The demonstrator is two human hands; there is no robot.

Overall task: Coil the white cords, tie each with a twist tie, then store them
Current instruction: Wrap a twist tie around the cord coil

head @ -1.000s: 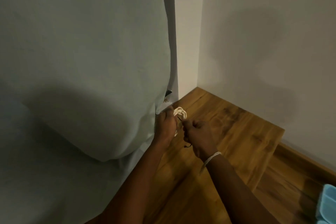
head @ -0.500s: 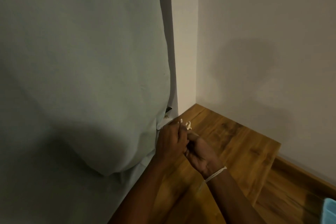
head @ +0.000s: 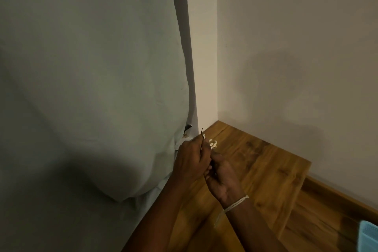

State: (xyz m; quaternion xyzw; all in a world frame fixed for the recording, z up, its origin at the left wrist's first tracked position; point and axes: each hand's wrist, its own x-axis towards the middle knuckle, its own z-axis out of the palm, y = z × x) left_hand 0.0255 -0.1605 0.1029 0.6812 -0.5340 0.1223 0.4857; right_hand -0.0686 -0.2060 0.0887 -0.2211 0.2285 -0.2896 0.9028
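Gripping coiled white cord (head: 213,143), left hand (head: 191,162); right hand (head: 223,180) pinching twist tie (head: 202,137)

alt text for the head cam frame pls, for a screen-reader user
Two hands meet over a wooden surface in a dim room corner: the left hand grips a small white cord coil and a dark twist tie sticking up, the right hand pinching beside it. Grey fabric hangs left.
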